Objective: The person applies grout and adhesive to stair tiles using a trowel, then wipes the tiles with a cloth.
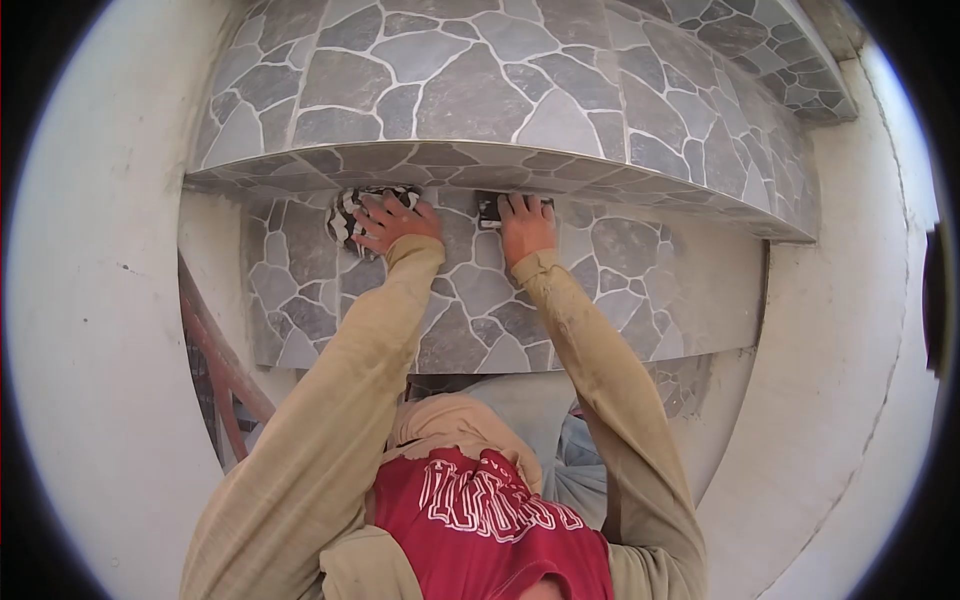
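Observation:
My left hand (400, 222) presses a crumpled black-and-white patterned cloth (345, 222) against the stone-patterned tile (465, 300), its fingers spread over the cloth. A little to the right, my right hand (527, 232) grips a small dark rectangular block (489, 210), fingers over its top and far edge. The block rests on the same tile, close under the overhanging lip of the step above. Its exact kind cannot be made out. The cloth's underside and my right palm are hidden.
A higher tiled step (460, 75) with an overhanging edge lies just beyond my hands. Plain pale walls (100, 300) stand on both sides, the right wall (850, 330) cracked. A reddish-brown metal bar (225, 365) slants at the lower left.

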`<state>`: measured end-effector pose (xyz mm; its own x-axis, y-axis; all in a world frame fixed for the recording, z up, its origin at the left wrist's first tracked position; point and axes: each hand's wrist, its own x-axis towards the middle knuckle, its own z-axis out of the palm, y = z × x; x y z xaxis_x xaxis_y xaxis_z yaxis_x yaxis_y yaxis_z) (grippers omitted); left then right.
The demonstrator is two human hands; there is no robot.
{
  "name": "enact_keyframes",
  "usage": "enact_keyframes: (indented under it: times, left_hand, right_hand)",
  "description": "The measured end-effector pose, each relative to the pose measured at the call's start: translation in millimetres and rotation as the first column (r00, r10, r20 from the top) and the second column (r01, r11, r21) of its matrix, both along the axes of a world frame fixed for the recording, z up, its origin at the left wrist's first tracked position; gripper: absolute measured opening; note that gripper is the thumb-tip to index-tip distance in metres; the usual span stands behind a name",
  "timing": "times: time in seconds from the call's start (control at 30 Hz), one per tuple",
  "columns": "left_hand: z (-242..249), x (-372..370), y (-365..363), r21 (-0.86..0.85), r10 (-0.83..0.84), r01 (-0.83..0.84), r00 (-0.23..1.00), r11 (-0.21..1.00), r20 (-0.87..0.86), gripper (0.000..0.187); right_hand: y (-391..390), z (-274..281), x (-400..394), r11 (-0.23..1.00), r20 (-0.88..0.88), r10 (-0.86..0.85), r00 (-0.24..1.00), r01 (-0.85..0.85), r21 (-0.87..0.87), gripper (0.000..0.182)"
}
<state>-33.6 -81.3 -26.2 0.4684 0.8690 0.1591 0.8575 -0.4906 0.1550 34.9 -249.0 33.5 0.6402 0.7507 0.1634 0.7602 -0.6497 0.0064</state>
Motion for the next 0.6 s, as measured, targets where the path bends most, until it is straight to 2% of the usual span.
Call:
enact_keyframes:
  times: [0.07, 0.13, 0.17, 0.23, 0.27, 0.33, 0.47, 0.57, 0.6]
  left_hand:
    - [3.7, 3.0, 2.8, -0.004, -0.001, 0.001, 1.000, 1.000, 0.004, 0.061]
    - [7.4, 4.1, 4.6, -0.008, -0.005, 0.005, 1.000, 1.000, 0.005, 0.060]
    - [7.8, 2.1, 1.4, -0.018, -0.007, 0.007, 1.000, 1.000, 0.005, 0.060]
    - [4.3, 3.4, -1.0, -0.027, -0.004, 0.004, 1.000, 1.000, 0.009, 0.060]
    - [2.9, 2.9, 2.2, -0.021, 0.001, -0.001, 1.000, 1.000, 0.010, 0.060]
    - [2.3, 0.6, 7.0, -0.014, 0.001, -0.001, 1.000, 1.000, -0.010, 0.061]
    - [3.8, 3.7, 2.3, -0.057, 0.003, -0.004, 1.000, 0.998, -0.029, 0.062]
    - [3.3, 3.0, 4.0, -0.051, 0.003, -0.005, 0.999, 0.999, -0.043, 0.060]
    - [2.5, 3.3, 3.0, -0.049, 0.002, -0.003, 0.999, 0.999, -0.032, 0.060]
  right_hand:
    - [12.1, 3.0, -1.9, 0.998, -0.059, -0.058, 0.997, 0.057, -0.024, 0.030]
    - [10.3, 3.6, -17.1, 0.984, -0.106, 0.168, 0.980, -0.173, -0.041, 0.029]
    - [10.1, 5.1, -13.4, 0.985, -0.112, 0.162, 0.980, -0.168, -0.048, 0.029]
    - [15.4, 9.3, 8.4, 0.992, -0.107, -0.121, 0.987, 0.117, -0.047, 0.028]
    - [17.4, 7.1, 5.5, 0.993, -0.104, -0.115, 0.988, 0.111, -0.041, 0.028]
    - [22.8, -1.0, -10.7, 0.992, -0.114, 0.101, 0.988, -0.108, -0.057, 0.026]
    - [21.8, -8.7, 2.4, 0.997, -0.072, -0.036, 0.997, 0.031, -0.070, 0.026]
    - [1.2, -0.5, 12.9, 0.996, -0.169, -0.062, 0.984, 0.051, -0.068, 0.025]
    - [-19.8, 7.3, 18.0, 0.971, -0.214, -0.233, 0.949, 0.213, -0.111, 0.024]
